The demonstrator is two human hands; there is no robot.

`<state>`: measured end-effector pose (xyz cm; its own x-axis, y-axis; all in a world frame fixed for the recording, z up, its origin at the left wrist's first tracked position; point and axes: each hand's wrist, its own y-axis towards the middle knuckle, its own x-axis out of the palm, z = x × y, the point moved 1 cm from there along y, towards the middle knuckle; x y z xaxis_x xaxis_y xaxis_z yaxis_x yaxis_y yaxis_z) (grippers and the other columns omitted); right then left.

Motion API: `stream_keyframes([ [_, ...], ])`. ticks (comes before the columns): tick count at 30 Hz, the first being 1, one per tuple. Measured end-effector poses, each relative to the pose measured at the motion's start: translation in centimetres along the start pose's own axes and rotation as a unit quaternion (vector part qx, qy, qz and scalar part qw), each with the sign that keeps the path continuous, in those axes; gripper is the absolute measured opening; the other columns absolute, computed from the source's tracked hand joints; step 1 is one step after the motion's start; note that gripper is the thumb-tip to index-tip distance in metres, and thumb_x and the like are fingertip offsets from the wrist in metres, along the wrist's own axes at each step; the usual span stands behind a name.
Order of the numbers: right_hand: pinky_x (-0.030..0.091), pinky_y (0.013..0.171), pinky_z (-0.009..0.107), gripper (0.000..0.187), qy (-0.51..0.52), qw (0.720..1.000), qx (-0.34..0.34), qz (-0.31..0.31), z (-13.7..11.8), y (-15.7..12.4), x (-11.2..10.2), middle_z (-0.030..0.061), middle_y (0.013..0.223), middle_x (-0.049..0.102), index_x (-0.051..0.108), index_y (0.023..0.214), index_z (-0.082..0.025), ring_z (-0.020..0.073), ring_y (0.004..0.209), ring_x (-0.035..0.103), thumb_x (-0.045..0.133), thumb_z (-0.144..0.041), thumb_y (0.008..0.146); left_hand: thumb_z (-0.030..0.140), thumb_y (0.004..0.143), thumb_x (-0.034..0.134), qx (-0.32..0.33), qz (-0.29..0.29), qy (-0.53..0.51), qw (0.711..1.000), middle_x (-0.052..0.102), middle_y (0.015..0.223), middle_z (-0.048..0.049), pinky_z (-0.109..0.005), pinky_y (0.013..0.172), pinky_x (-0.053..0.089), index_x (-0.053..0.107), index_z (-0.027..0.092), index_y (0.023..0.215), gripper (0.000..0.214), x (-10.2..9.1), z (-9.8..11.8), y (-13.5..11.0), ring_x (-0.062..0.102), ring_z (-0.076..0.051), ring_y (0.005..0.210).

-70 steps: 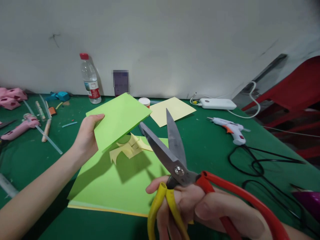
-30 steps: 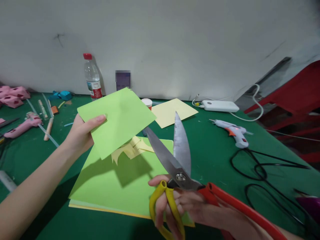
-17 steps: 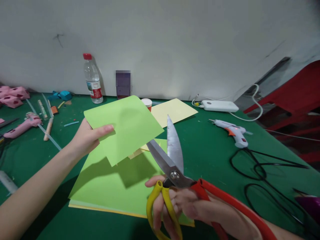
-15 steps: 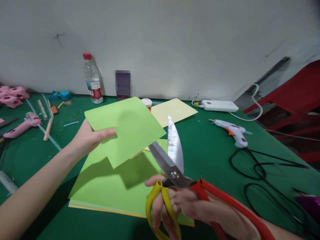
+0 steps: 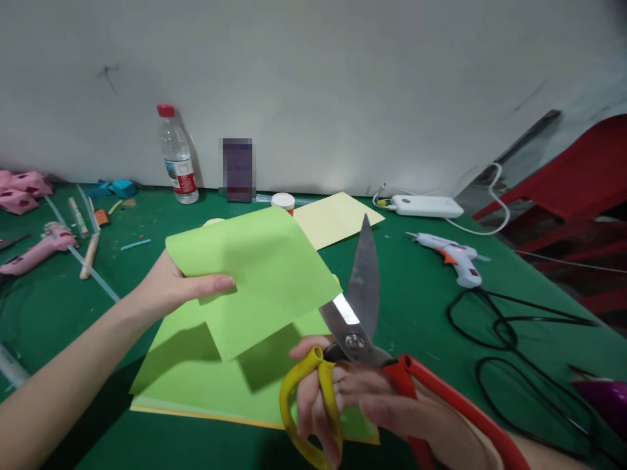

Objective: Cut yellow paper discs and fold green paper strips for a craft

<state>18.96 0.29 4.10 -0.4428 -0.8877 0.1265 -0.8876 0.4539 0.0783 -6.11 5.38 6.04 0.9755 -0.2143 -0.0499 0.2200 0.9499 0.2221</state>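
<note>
My left hand [image 5: 183, 281] grips a light green sheet of paper [image 5: 259, 274] by its left side, thumb on top and fingers hidden beneath. The sheet is raised and curls at its left edge. Scissors [image 5: 353, 339] with one yellow and one red handle are in my right hand [image 5: 337, 398], fingers through the yellow loop. Their blades are spread apart, and the lower blade's tip goes behind the sheet's right corner. Under both lies a stack of green sheets [image 5: 186, 378] with a yellow-orange edge showing at the front.
A pale yellow sheet [image 5: 337, 219], a small cup [image 5: 283, 202], a water bottle [image 5: 179, 160] and a phone [image 5: 238, 171] stand or lie at the back. A white glue gun [image 5: 458, 258] with black cable and a white power strip [image 5: 427, 206] are right; a pink glue gun [image 5: 39, 248] is left.
The green sheet has come lower and slightly right, its front corner nearer the stack. The scissors have turned and shifted a little right, blades still apart.
</note>
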Motion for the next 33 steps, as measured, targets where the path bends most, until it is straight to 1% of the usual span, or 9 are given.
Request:
stream_keyframes([
  [1, 0.010, 0.106, 0.042, 0.037, 0.000, 1.000, -0.018, 0.007, 0.3, -0.1, 0.0, 0.0076, 0.084, 0.059, 0.059, 0.083, -0.018, 0.0210, 0.089, 0.054, 0.027, -0.037, 0.088, 0.021, 0.059, 0.074, -0.002, -0.001, 0.006, 1.000, 0.071, 0.082, -0.0065, -0.028, 0.052, 0.057, 0.067, 0.019, 0.095, 0.037, 0.0, 0.0, 0.0, 0.068, -0.023, 0.068],
  [3, 0.025, 0.098, 0.043, 0.032, 0.043, 0.998, -0.031, 0.019, 0.9, -0.3, 0.1, 0.0073, 0.085, 0.059, 0.058, 0.093, -0.019, 0.0202, 0.086, 0.054, 0.031, -0.036, 0.088, 0.023, 0.059, 0.074, -0.006, -0.003, 0.014, 1.000, 0.071, 0.085, -0.0073, -0.031, 0.056, 0.057, 0.067, 0.018, 0.096, 0.038, 0.0, 0.1, -0.1, 0.068, -0.024, 0.072],
  [6, 0.041, 0.074, 0.036, 0.031, 0.152, 0.987, -0.033, 0.034, 1.8, -0.5, 0.5, 0.0079, 0.091, 0.057, 0.046, 0.113, -0.022, 0.0164, 0.073, 0.054, 0.039, -0.037, 0.087, 0.025, 0.060, 0.074, -0.006, -0.012, 0.018, 1.000, 0.070, 0.091, -0.0080, -0.036, 0.065, 0.058, 0.064, 0.019, 0.104, 0.044, -0.1, 0.4, -0.1, 0.067, -0.027, 0.080],
  [8, 0.042, 0.064, 0.031, 0.036, 0.189, 0.980, -0.035, 0.042, 2.3, -0.5, 0.6, 0.0094, 0.091, 0.056, 0.043, 0.116, -0.021, 0.0138, 0.067, 0.052, 0.043, -0.040, 0.085, 0.024, 0.061, 0.073, 0.003, -0.021, 0.021, 1.000, 0.070, 0.093, -0.0073, -0.037, 0.068, 0.057, 0.061, 0.020, 0.109, 0.049, -0.1, 0.7, -0.2, 0.067, -0.027, 0.082],
  [15, 0.041, 0.056, 0.024, 0.034, 0.210, 0.977, -0.018, 0.032, 2.9, -0.4, 0.5, 0.0091, 0.085, 0.058, 0.047, 0.111, -0.020, 0.0126, 0.062, 0.051, 0.047, -0.040, 0.084, 0.022, 0.062, 0.073, 0.033, -0.027, 0.033, 0.999, 0.070, 0.092, -0.0049, -0.039, 0.069, 0.058, 0.049, 0.025, 0.124, 0.066, 0.1, 1.1, -0.2, 0.066, -0.027, 0.085],
  [20, 0.038, 0.053, 0.020, 0.035, 0.191, 0.977, -0.044, 0.081, 1.9, -0.3, 1.2, 0.0023, 0.069, 0.050, 0.050, 0.104, -0.019, 0.0088, 0.055, 0.046, 0.045, -0.047, 0.084, 0.024, 0.064, 0.072, 0.042, -0.039, 0.040, 0.998, 0.069, 0.096, -0.0057, -0.039, 0.071, 0.057, 0.055, 0.022, 0.117, 0.055, -0.2, 1.0, -0.2, 0.066, -0.027, 0.087],
  [26, 0.035, 0.046, 0.020, 0.038, 0.207, 0.976, -0.020, 0.066, 2.0, -0.3, 1.2, 0.0040, 0.074, 0.057, 0.053, 0.103, -0.024, 0.0072, 0.047, 0.042, 0.049, -0.053, 0.079, 0.024, 0.066, 0.071, 0.059, -0.050, 0.057, 0.995, 0.070, 0.094, -0.0060, -0.036, 0.069, 0.058, 0.059, 0.019, 0.113, 0.049, -0.4, 1.0, -0.2, 0.067, -0.025, 0.085],
  [30, 0.033, 0.045, 0.021, 0.038, 0.187, 0.976, 0.003, 0.107, 1.7, -0.6, 1.2, 0.0036, 0.070, 0.057, 0.055, 0.100, -0.023, 0.0077, 0.047, 0.041, 0.050, -0.053, 0.078, 0.025, 0.066, 0.072, 0.065, -0.050, 0.060, 0.995, 0.070, 0.092, -0.0048, -0.034, 0.070, 0.057, 0.060, 0.018, 0.112, 0.048, -0.4, 1.1, -0.2, 0.067, -0.024, 0.084],
  [33, 0.034, 0.045, 0.020, 0.036, 0.183, 0.977, 0.001, 0.106, 2.2, -0.6, 1.2, 0.0026, 0.070, 0.057, 0.054, 0.101, -0.024, 0.0078, 0.047, 0.041, 0.051, -0.051, 0.078, 0.025, 0.065, 0.072, 0.065, -0.050, 0.054, 0.995, 0.070, 0.092, -0.0044, -0.034, 0.069, 0.058, 0.060, 0.019, 0.111, 0.048, -0.4, 1.1, -0.2, 0.067, -0.024, 0.084],
])
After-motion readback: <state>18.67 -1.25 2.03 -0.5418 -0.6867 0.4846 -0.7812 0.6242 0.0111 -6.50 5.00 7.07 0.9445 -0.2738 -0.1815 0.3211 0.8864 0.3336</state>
